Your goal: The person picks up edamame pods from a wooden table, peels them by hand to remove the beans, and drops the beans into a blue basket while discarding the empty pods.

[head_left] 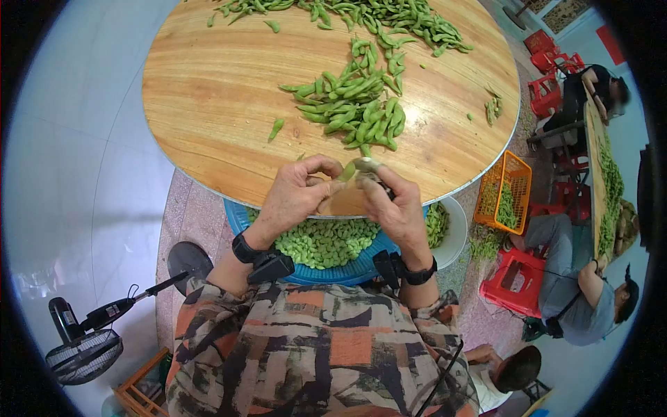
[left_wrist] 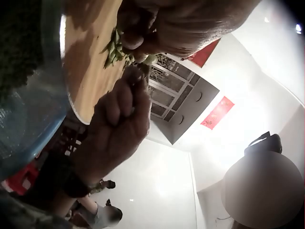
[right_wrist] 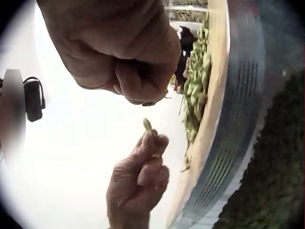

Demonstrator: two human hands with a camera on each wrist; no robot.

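Note:
My left hand [head_left: 290, 193] pinches a green edamame pod [head_left: 347, 172] between thumb and fingertips, above the near edge of the round wooden table [head_left: 208, 104]. In the right wrist view the pod [right_wrist: 147, 125] points up from those fingertips. Close beside it, my right hand [head_left: 397, 208] has its fingers curled, with a small greyish object [head_left: 366, 164] at the fingertips; I cannot tell what this is. Below both hands, a blue basket [head_left: 306, 276] holds many shelled green beans [head_left: 325, 244]. A pile of edamame pods [head_left: 354, 104] lies on the table just beyond the hands.
More pods [head_left: 410, 21] cover the table's far side. A white bucket [head_left: 455, 233] with green pods stands right of the blue basket, near an orange crate [head_left: 515, 184]. Several people sit at another table at right, by red stools [head_left: 512, 283]. A fan [head_left: 85, 356] stands at left.

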